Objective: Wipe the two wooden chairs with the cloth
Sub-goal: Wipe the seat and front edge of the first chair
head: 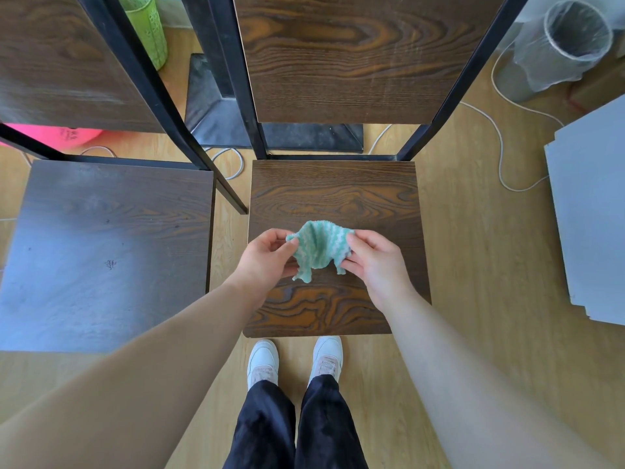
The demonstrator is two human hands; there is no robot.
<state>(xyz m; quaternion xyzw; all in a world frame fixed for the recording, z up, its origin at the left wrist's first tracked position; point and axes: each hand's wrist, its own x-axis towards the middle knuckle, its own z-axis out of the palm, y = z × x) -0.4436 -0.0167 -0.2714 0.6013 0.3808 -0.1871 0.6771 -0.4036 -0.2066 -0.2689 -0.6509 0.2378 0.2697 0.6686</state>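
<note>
Green-striped cloth (318,248) is pinched at opposite edges by left hand (267,257) and right hand (373,262).

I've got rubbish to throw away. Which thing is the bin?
Look past the chair on the right, to the floor at its far right side. The bin stands there by a white cable, round and grey, the only thing lined with a clear plastic bag.

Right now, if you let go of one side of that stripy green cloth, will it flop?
Probably floppy: the green striped fuzzy cloth sags in folds between the left hand and right hand. Likely light, since mere pinches hold it up. Its fuzzy surface probably won't slip.
</note>
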